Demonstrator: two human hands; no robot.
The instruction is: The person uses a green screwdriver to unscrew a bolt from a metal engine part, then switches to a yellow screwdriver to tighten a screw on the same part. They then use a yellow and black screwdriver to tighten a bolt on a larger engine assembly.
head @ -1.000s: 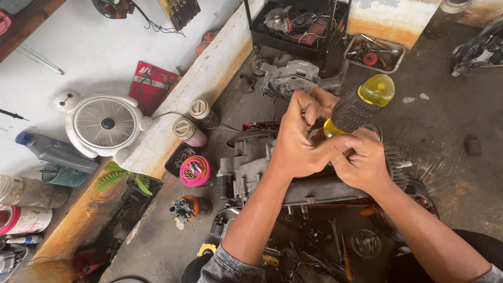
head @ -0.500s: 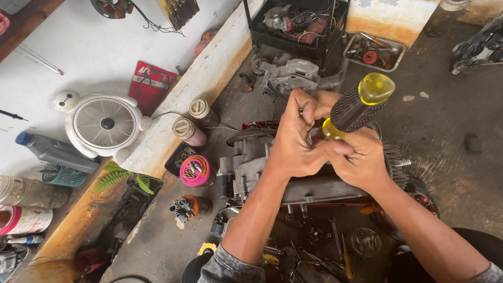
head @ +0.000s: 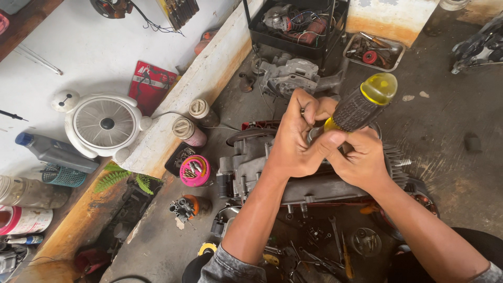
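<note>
The screwdriver [head: 360,106] had a glossy yellow plastic cap and matt black textured grip; the engine block [head: 251,167] looked like dull, grimy cast metal; the floor [head: 445,131] was rough, stained concrete.

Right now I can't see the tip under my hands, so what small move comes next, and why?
Probably steady the screwdriver upright before turning: its handle leans right, both hands crowd its shaft over the engine, and the tip is hidden.

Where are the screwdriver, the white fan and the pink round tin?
screwdriver [head: 360,107], head view, on its black ribbed grip.
white fan [head: 106,123], head view, on its round front grille.
pink round tin [head: 195,171], head view, on its pink rim.
</note>
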